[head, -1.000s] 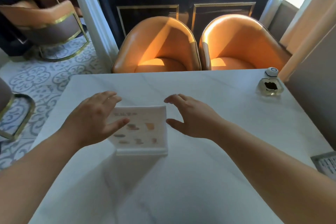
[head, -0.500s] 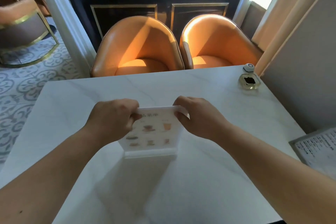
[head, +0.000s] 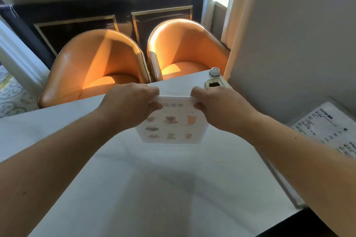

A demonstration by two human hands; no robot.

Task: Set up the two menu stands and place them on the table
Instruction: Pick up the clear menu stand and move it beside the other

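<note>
Pinching top corners, left hand (head: 133, 106), right hand (head: 217, 107) fingers closed on menu stand (head: 173, 123): white card, drink pictures.

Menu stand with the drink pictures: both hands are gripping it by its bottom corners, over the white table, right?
Not quite. The head view shows the left hand and right hand gripping the menu stand by its top corners, not the bottom ones. It is over the white table, as you said.
</note>
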